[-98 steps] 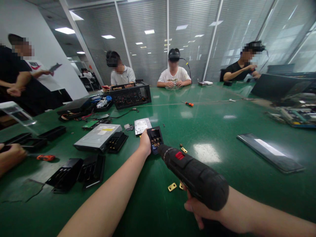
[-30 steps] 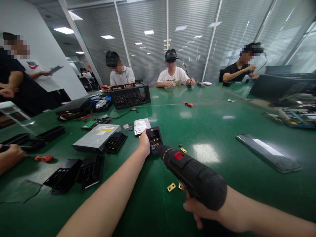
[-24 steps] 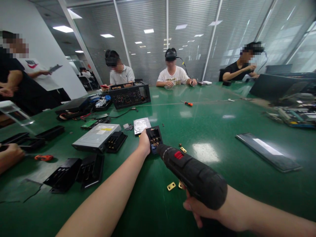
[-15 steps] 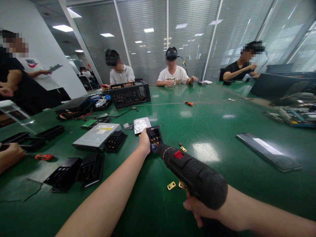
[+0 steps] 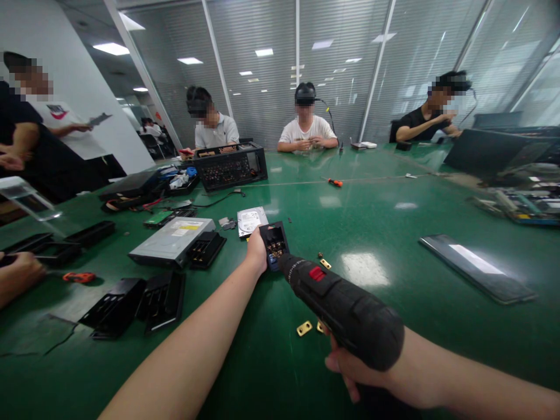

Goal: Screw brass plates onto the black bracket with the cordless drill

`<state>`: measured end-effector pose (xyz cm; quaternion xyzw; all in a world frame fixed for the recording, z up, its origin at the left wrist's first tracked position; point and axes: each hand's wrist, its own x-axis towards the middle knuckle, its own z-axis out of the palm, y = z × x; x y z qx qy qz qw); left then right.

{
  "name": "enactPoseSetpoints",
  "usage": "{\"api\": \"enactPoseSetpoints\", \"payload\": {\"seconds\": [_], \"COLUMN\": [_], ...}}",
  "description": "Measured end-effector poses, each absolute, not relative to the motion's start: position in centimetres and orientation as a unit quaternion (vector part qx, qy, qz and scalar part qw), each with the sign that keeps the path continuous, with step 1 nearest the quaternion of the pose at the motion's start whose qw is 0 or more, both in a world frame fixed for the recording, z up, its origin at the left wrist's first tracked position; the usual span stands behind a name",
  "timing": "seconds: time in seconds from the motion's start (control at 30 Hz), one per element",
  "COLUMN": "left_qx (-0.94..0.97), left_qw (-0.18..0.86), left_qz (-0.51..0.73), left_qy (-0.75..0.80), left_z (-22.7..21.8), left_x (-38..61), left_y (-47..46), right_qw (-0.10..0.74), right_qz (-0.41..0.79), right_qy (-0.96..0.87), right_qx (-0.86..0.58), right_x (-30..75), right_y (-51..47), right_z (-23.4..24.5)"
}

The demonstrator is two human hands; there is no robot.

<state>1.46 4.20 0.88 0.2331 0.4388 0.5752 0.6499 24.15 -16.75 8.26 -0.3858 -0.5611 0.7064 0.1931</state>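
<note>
My left hand point(image 5: 256, 251) is closed on the left side of a small black plastic housing point(image 5: 280, 231), tilted up above the table, with brass-coloured parts inside. In my right hand point(image 5: 350, 364) is a black cordless drill point(image 5: 345, 306) with a red switch on top. Its chuck point(image 5: 286, 267) points at the lower part of the housing; the bit's tip is hidden. A hard drive point(image 5: 251, 219) lies just behind my left hand. Brass plates with holes lie near the drill, one brass plate point(image 5: 304, 328) below it and another brass plate point(image 5: 325, 263) beyond it.
Left of my arm lie a silver optical drive point(image 5: 175, 242), a black housing point(image 5: 205, 249), more black plastic parts point(image 5: 161, 300) and an orange-handled screwdriver point(image 5: 79, 277) beside another person's hand point(image 5: 21, 274). A dark flat panel point(image 5: 475, 268) lies right. A black metal case point(image 5: 231, 166) stands farther back.
My hands, the drill and the housing stay almost unmoved. Across the table, the middle person's hands have come together in front of the chest.
</note>
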Motion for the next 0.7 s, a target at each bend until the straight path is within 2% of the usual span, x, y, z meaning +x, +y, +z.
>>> {"api": "enactPoseSetpoints", "payload": {"seconds": [0.7], "left_qx": [0.234], "left_qw": [0.656], "left_qz": [0.574], "left_qy": [0.431], "left_z": [1.1], "left_x": [1.5], "left_y": [4.1], "right_qw": [0.201], "right_qz": [0.7], "right_qy": [-0.556], "right_qx": [-0.401], "right_x": [24.2], "right_y": [-16.8], "right_z": [8.0]}}
